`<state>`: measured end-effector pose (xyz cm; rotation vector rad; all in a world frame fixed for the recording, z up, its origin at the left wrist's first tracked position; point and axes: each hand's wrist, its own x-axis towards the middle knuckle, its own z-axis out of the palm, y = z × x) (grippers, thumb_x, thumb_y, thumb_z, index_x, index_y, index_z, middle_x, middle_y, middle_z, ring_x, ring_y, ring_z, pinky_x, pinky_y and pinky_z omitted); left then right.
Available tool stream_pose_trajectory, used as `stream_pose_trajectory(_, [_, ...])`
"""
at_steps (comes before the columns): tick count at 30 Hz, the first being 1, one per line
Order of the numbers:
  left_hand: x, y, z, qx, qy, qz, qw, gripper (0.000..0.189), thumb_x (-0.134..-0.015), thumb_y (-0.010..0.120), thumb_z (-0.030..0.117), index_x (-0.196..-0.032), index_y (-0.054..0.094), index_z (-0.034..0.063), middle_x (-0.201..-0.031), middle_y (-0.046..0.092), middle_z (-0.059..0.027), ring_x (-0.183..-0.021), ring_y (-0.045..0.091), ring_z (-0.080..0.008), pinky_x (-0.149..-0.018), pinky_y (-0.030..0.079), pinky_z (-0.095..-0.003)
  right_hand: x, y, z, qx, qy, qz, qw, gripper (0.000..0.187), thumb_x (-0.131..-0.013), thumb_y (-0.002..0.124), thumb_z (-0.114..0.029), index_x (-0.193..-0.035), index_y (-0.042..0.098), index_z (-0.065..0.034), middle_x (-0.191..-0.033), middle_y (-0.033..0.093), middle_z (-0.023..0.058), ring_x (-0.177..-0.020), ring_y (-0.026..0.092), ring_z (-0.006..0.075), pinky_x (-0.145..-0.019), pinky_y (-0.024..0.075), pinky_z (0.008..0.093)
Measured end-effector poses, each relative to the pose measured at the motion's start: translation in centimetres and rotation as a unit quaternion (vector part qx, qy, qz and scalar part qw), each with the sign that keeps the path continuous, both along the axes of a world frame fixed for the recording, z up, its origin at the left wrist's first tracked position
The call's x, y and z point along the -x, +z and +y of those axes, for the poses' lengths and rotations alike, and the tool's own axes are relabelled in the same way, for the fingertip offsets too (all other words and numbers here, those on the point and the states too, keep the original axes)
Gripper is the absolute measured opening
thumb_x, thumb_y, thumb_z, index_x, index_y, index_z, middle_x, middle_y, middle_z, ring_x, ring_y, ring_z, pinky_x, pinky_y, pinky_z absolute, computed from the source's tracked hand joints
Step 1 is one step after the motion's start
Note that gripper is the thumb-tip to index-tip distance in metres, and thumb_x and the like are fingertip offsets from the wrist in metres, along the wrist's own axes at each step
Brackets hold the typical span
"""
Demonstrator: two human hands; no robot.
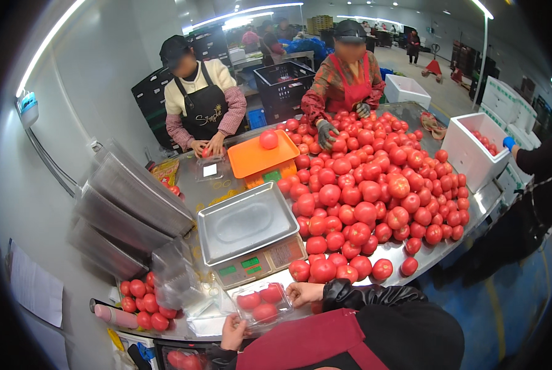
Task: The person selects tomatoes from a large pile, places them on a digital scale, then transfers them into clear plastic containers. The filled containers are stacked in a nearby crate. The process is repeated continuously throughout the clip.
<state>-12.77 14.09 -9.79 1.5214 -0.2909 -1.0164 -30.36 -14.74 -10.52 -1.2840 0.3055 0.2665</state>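
Observation:
A clear plastic clamshell box (283, 313) with red tomatoes (265, 313) in it sits at the near edge of the metal table, just in front of the scale. My left hand (233, 332) has its fingers at the box's near left corner. On the opposite side, my right hand (305, 294) pinches the box's right edge. Directly beyond stands a digital scale (243, 270) with a bare steel tray (246, 222) on top. A large heap of loose tomatoes (364, 189) spreads over the table to the right, its nearest ones beside my right hand.
Stacked clear plastic boxes (128, 194) lean at the left, above more tomatoes (150, 303) and a pink bottle (116, 316). Across the table, one person handles a box beside an orange scale tray (262, 155); another, gloved, touches the heap. A person at right holds a white foam box (475, 152).

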Motion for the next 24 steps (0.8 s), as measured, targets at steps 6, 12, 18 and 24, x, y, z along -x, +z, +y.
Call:
stream_pose_trajectory(6, [-0.1, 5.9, -0.2, 0.149, 0.091, -0.140, 0.975, 0.048, -0.093, 0.062, 0.003, -0.136, 0.041, 0.0007, -0.111, 0.055, -0.0082, -0.085, 0.065, -0.0179, -0.069, 0.056, -0.0300, -1.6, 6.7, 1.9, -0.112, -0.085, -0.123, 0.982, 0.040, -0.078, 0.067, 0.006, -0.109, 0.044, -0.0049, -0.090, 0.055, 0.0037, -0.079, 0.059, 0.0141, -0.073, 0.0544, 0.0296])
stream_pose_trajectory(12, [3.7, 5.7, -5.4, 0.424, 0.054, 0.195, 0.883, 0.075, -0.084, 0.066, 0.061, -0.145, 0.043, 0.0255, -0.146, 0.047, 0.0046, -0.129, 0.046, -0.0245, -0.103, 0.040, -0.0517, -4.0, 10.1, 5.4, -0.039, -0.042, -0.222, 0.973, 0.031, -0.084, 0.066, 0.000, -0.106, 0.045, -0.0078, -0.092, 0.053, -0.0009, -0.081, 0.053, 0.0065, -0.072, 0.0474, 0.0228])
stream_pose_trajectory(18, [1.4, 4.2, -3.0, 0.458, 0.157, 0.139, 0.864, 0.079, -0.087, 0.063, 0.060, -0.150, 0.036, 0.0219, -0.149, 0.045, -0.0038, -0.136, 0.043, -0.0292, -0.111, 0.036, -0.0538, -4.6, 3.2, 6.4, 0.491, 0.096, -0.251, 0.829, 0.014, -0.086, 0.062, -0.018, -0.092, 0.065, -0.0057, -0.097, 0.064, 0.0112, -0.091, 0.063, 0.0325, -0.077, 0.0518, 0.0419])
stream_pose_trajectory(24, [0.6, 5.0, -0.4, 0.454, 0.098, 0.148, 0.873, 0.082, -0.088, 0.050, 0.071, -0.149, 0.036, 0.0176, -0.148, 0.044, -0.0060, -0.132, 0.046, -0.0304, -0.109, 0.039, -0.0529, -4.9, -1.9, 5.8, 0.635, 0.149, -0.183, 0.735, 0.012, -0.082, 0.058, -0.014, -0.089, 0.066, -0.0084, -0.095, 0.061, 0.0102, -0.094, 0.062, 0.0312, -0.079, 0.0513, 0.0438])
